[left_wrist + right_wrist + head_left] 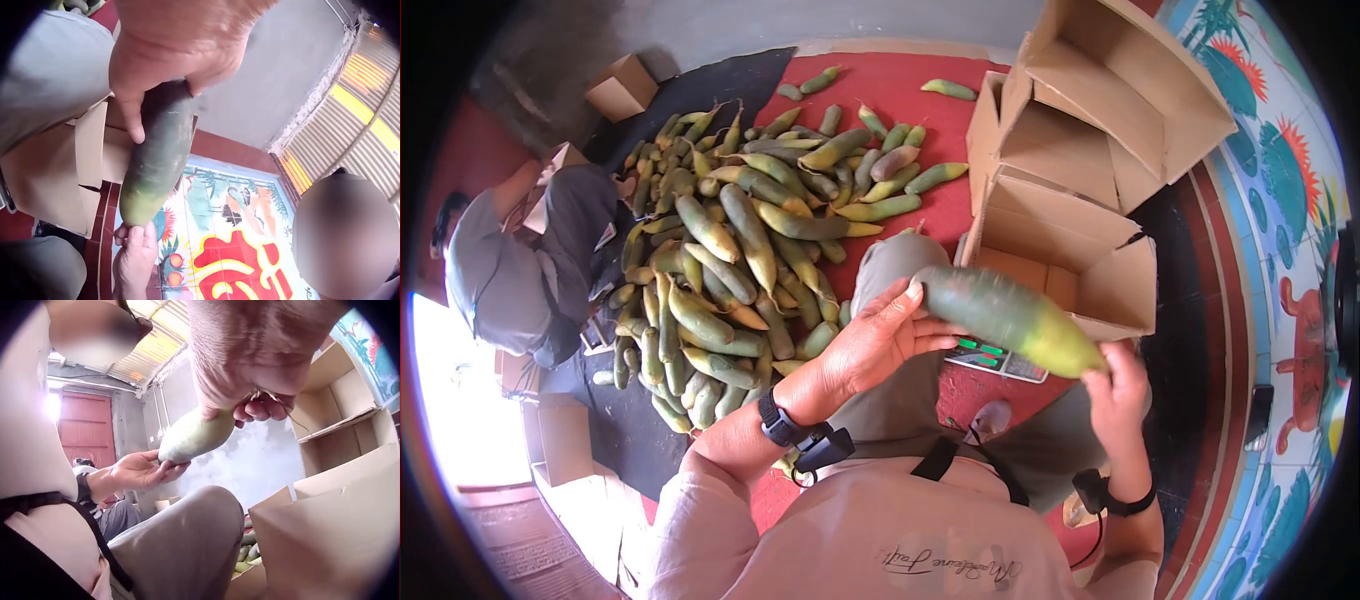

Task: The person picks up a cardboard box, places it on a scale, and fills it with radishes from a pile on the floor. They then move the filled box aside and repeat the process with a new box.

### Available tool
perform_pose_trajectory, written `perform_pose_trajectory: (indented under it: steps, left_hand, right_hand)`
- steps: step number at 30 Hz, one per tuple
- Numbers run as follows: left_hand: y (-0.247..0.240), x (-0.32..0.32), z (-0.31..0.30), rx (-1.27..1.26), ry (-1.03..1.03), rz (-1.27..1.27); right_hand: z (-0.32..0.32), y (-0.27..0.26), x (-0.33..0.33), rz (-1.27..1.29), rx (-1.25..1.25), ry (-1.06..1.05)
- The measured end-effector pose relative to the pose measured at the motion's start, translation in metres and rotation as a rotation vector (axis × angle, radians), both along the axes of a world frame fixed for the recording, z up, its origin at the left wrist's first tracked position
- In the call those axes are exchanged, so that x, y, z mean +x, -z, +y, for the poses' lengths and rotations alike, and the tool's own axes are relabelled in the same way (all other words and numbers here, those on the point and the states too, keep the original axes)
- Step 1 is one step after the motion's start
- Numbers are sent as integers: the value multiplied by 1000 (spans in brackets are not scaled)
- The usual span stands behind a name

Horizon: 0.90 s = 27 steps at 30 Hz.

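A large green radish [1010, 315], dark green at one end and yellow-green at the other, is held up between both hands, above the lap. At the dark end, my left hand [885, 335] grips it with thumb and fingers on opposite sides, as the left wrist view also shows. My right hand [1118, 395] pinches the pale tapered end; a thin root strand [290, 414] trails out by its fingers in the right wrist view. Partly hidden below the radish, a scale [990, 358] with lit green digits sits on the red floor covering.
A big heap of green radishes [730, 260] spreads across the red and black floor covering, left of my knee. Open cardboard boxes [1100, 235] stand at the right, close beyond the radish. Another person [525, 260] sits at the far left beside the heap.
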<state>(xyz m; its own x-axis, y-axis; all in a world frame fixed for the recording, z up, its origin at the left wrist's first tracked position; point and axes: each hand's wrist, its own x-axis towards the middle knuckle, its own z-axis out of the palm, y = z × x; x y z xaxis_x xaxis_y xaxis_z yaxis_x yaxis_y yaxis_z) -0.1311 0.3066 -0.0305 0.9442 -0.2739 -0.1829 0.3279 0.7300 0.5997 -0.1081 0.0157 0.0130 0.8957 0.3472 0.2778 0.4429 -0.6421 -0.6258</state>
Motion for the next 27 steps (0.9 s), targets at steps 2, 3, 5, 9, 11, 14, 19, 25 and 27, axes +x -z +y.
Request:
perform_pose_trajectory:
  steps: [2,3,5,9,11,14,19,25,27]
  left_hand:
    - [5,8,-4,26,116,-96]
    - [2,13,-8,15,130,-97]
    - [-8,18,-14,137,79,-156]
    - [-3,21,0,203,28,-219]
    - [6,19,15,176,-40,-190]
    - [24,9,45,225,-203,-96]
    - [70,-27,103,527,-410,146]
    - [148,-79,153,825,-467,467]
    - [175,-94,160,862,-458,549]
  right_hand:
    - [-6,-6,12,201,213,160]
    - [-7,-6,19,285,366,257]
    - [-12,-15,38,463,593,240]
    - [-11,-34,72,356,338,379]
    - [-21,-23,97,216,139,350]
    - [-30,5,130,85,-240,315]
    - [-12,56,153,94,-801,303]
    - [-21,113,182,339,-745,180]
    - [-26,128,190,675,-619,189]
